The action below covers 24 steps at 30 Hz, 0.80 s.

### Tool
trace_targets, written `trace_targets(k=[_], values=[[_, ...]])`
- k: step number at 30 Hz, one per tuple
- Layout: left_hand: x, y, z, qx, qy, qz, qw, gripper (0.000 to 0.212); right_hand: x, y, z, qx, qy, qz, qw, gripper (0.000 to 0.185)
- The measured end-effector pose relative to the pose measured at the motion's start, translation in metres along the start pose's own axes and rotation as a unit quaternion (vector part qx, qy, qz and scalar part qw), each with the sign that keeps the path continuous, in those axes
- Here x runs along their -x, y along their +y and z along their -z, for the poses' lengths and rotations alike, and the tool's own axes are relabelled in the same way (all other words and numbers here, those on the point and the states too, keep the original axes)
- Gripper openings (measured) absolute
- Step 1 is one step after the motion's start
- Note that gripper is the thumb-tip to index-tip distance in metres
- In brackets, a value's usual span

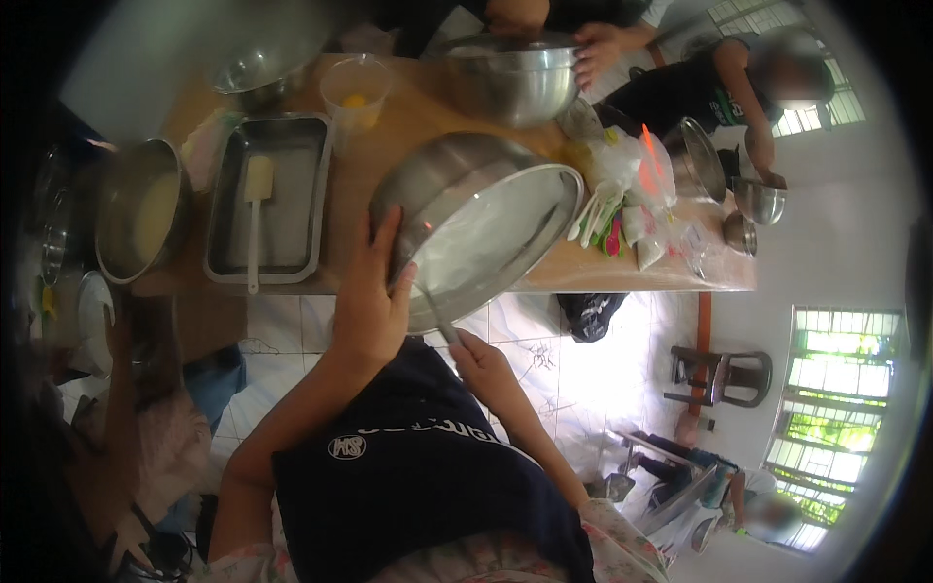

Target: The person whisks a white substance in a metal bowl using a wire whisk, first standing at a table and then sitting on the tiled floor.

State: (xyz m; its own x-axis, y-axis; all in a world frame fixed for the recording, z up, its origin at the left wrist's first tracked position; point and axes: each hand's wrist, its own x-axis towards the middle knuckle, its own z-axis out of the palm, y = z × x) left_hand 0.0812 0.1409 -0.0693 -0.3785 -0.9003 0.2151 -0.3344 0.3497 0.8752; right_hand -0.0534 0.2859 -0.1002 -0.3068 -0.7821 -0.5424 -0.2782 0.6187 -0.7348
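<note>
A large stainless steel mixing bowl [444, 171] is tipped toward me at the table's front edge, and white, glossy contents [503, 226] show inside it. Spread against its left side, my left hand [375, 299] holds the bowl near the rim, thumb at the edge. My right hand [477, 361] grips the handle of a metal utensil [436, 313] that reaches over the near rim into the bowl. The utensil's working end is hidden in the bowl, so its kind is unclear.
On the wooden table [415, 95], left, lies a rectangular metal pan [291, 255] with a spatula [259, 178]. A clear plastic cup [356, 80] holds yolk. Plastic measuring spoons [609, 222] and bags [645, 233] lie right. Across, another person's hands [599, 55] hold a steel bowl [521, 84].
</note>
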Motion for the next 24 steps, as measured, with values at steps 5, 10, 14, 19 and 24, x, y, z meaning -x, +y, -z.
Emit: trace_targets(k=[5, 10, 14, 19, 24], values=[[0.002, 0.000, 0.000, -0.020, -0.003, -0.007, 1.000, 0.054, 0.016, -0.019, 0.013, -0.045, -0.018, 0.007, 0.999, 0.034], [0.008, -0.008, -0.002, 0.013, 0.004, 0.005, 1.000, 0.052, -0.025, 0.006, 0.052, 0.156, 0.190, -0.014, 0.969, 0.029], [0.008, -0.008, -0.007, 0.011, 0.005, 0.002, 1.000, 0.053, 0.004, -0.004, 0.016, 0.169, 0.026, 0.148, 0.974, 0.031], [0.012, -0.012, -0.009, 0.055, 0.016, 0.013, 0.998, 0.051, -0.020, 0.007, 0.043, 0.151, 0.234, 0.123, 0.953, 0.029], [0.013, -0.011, -0.011, 0.121, 0.016, 0.044, 0.992, 0.048, -0.044, 0.063, 0.050, 0.233, 0.189, 0.128, 0.945, 0.027]])
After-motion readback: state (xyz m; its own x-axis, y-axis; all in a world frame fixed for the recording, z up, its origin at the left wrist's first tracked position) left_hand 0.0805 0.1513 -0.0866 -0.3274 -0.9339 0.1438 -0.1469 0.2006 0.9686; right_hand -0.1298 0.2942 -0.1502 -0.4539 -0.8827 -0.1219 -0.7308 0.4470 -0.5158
